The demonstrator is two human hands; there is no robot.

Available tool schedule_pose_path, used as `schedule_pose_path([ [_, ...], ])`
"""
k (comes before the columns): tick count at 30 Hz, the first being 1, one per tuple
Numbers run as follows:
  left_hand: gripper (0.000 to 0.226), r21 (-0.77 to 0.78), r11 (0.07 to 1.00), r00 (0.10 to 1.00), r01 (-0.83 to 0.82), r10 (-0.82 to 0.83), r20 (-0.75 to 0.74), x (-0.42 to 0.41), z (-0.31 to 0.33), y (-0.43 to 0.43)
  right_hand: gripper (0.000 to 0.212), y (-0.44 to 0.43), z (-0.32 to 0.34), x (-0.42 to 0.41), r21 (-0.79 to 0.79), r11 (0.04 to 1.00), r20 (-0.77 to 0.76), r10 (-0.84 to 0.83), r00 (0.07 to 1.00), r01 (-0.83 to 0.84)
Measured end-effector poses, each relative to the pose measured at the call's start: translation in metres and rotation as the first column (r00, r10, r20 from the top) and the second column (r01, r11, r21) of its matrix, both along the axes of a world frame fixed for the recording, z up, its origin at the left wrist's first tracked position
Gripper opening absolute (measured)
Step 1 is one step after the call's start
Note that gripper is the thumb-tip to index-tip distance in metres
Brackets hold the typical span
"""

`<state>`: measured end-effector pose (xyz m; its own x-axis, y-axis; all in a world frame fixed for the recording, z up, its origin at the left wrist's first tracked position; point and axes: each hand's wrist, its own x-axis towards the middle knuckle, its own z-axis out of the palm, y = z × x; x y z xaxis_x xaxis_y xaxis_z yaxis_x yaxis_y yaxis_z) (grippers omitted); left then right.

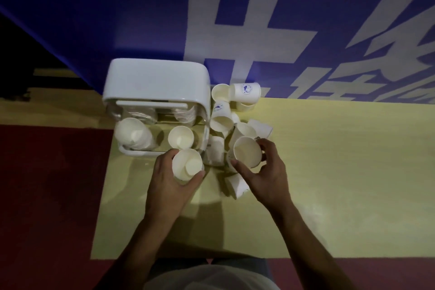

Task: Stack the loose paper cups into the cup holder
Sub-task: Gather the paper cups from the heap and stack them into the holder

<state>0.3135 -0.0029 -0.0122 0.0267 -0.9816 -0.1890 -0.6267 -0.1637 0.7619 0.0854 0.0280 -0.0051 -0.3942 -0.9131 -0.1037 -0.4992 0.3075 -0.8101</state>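
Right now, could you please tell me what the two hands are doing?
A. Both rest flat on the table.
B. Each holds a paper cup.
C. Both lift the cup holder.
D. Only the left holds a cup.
B: the left hand grips one paper cup in front of the cup holder, and the right hand holds a second cup beside the loose cups.

Yellow tabletop (329, 172); blue banner (117, 19), white characters; red floor (47, 183).

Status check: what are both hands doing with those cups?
Left hand grips one cup beside holder. Right hand grips second cup over loose pile. Nothing blocks holder.
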Motion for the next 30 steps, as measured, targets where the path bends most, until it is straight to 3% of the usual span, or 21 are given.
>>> schedule_pose_path([
  [9,0.076,-0.145,0.985,0.994,0.095,-0.101,-0.033,0.033,-0.002,-0.057,0.060,-0.006,0.002,0.067,0.030,0.985,0.121,-0.170,0.978,0.168],
  [13,0.079,-0.148,0.977,0.987,0.152,-0.143,0.070,0.029,-0.020,-0.078,0.058,-0.002,0.006,0.076,0.025,0.980,0.146,-0.201,0.969,0.199],
  [20,0.077,0.051,0.963,0.941,0.264,-0.268,0.205,0.027,-0.052,-0.098,0.058,0.005,0.011,0.077,0.048,0.970,0.172,-0.243,0.955,0.238],
  [26,0.081,0.114,0.952,0.939,0.283,-0.299,0.168,0.022,-0.057,-0.102,0.058,-0.002,0.014,0.081,0.042,0.978,0.153,-0.210,0.966,0.206],
  [30,0.102,0.203,0.936,0.944,0.288,-0.313,0.104,0.027,-0.058,-0.103,0.063,-0.032,0.015,0.101,-0.016,0.993,0.154,-0.110,0.982,0.114],
])
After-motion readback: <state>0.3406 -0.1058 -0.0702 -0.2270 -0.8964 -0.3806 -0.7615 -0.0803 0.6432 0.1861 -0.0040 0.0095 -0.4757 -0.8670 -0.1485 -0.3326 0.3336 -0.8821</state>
